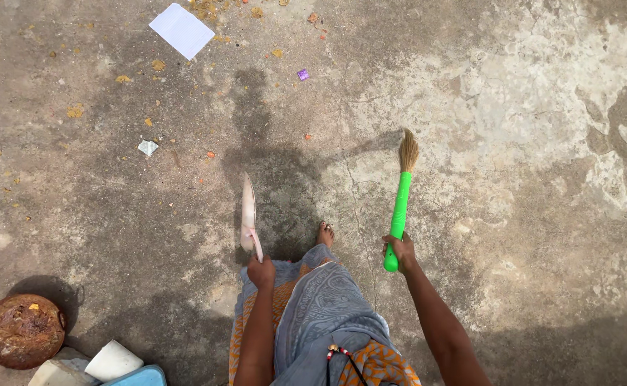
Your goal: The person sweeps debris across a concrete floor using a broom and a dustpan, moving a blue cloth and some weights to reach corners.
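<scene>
My right hand [400, 251] grips the bright green handle of a short broom [400, 207], whose straw bristles point away from me just above the concrete floor. My left hand [261, 271] holds a pale pink dustpan [248, 214] by its thin handle, seen edge-on and hanging down. One bare foot [325, 233] shows between the two hands, below it my grey and orange garment. Scattered ahead lie a white sheet of paper [182, 31], a small crumpled scrap [147, 147], a purple bit [302, 74] and yellow leaf litter [157, 65].
A rusty round pot [21, 330] sits at the lower left, next to white blocks [113, 359] and a blue container edge [138, 377]. The cracked, stained concrete floor [528, 143] stretches all around, lighter at the right.
</scene>
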